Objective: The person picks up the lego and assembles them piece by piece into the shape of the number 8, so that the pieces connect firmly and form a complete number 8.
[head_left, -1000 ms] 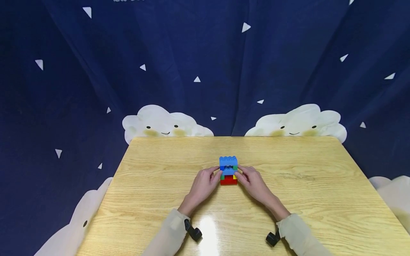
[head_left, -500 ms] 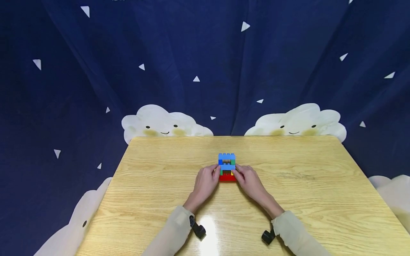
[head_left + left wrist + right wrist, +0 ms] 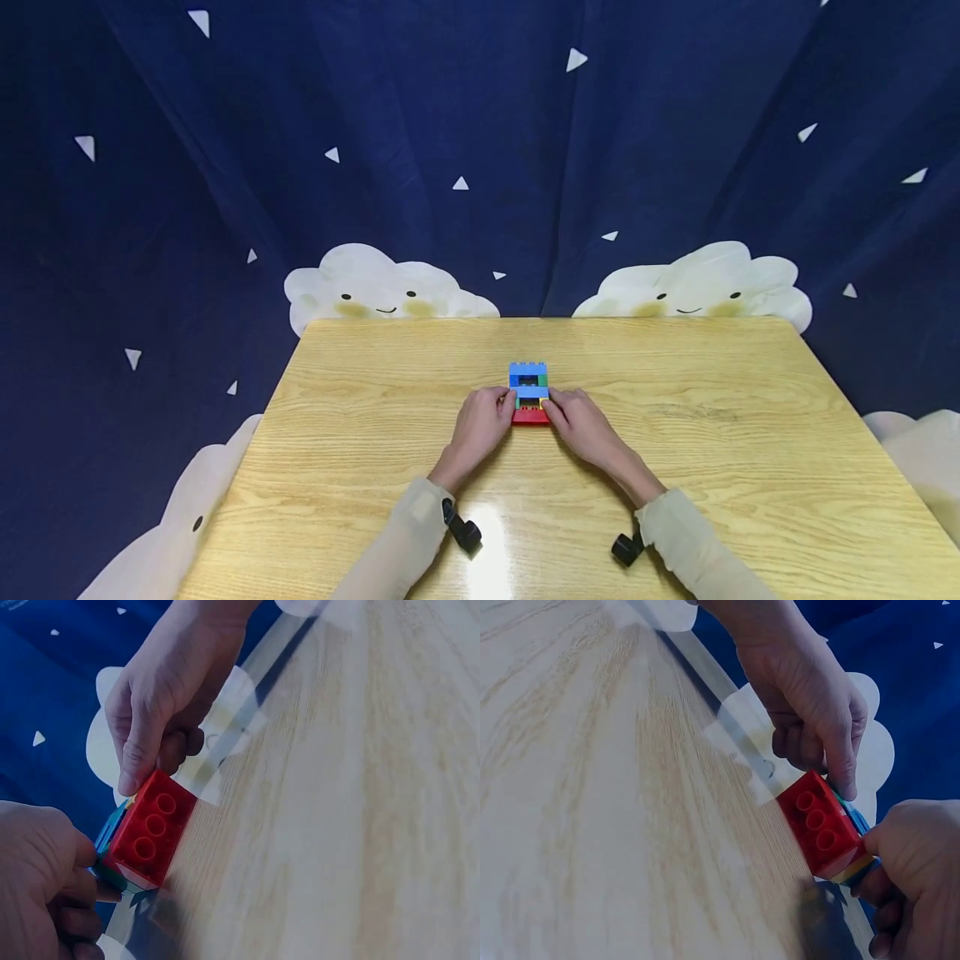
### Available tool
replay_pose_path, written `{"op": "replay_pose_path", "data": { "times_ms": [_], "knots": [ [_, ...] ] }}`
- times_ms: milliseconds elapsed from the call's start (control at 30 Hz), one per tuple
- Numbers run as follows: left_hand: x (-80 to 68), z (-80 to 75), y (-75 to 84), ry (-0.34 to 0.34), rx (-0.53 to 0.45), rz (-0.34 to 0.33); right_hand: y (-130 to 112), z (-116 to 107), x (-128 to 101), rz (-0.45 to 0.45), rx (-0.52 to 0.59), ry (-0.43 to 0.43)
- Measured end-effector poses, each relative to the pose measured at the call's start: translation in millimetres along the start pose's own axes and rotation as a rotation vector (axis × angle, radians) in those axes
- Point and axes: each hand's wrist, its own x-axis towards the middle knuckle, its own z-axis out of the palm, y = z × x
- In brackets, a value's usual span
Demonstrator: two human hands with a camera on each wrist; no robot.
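Both hands hold a small tower of toy building blocks [image 3: 529, 392] over the middle of the table. Its base is a red block [image 3: 154, 831], with its hollow underside facing both wrist cameras. Above come a small green and a small yellow block, a long blue block, another pair in blue and green, and a blue block with studs on top. Gaps open between the small blocks. My left hand [image 3: 480, 422] grips the left side with thumb and fingers. On the right side, my right hand [image 3: 587, 427] pinches near the yellow block [image 3: 542, 403].
The pale wooden table [image 3: 360, 367] spreads around the hands. Beyond its far edge hangs a dark blue curtain [image 3: 405, 125] with white triangles and clouds. A black wrist camera [image 3: 463, 533] sits below the left sleeve, another camera [image 3: 627, 550] below the right.
The tower has tipped, so its front gaps show more squarely and its top less. It has shifted slightly left with both hands, mostly in the first half second.
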Motion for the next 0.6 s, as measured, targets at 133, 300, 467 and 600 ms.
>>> {"op": "replay_pose_path", "data": {
  "times_ms": [133, 300, 467, 600],
  "knots": [
    [-0.3, -0.9, 1.3, -0.016, 0.018, -0.008, 2.0, 0.3, -0.3, -0.009, -0.006, -0.013],
    [-1.0, -0.4, -0.6, -0.033, 0.020, -0.015, 5.2, 1.3, -1.8, 0.025, 0.013, -0.034],
    [-4.0, -1.3, -4.4, -0.036, -0.031, 0.000, 6.2, -2.4, -3.1, 0.076, 0.056, -0.020],
    [-11.9, -4.4, -7.6, 0.010, -0.036, 0.027, 7.3, -8.9, -7.7, 0.074, 0.051, 0.044]
  ]
}}
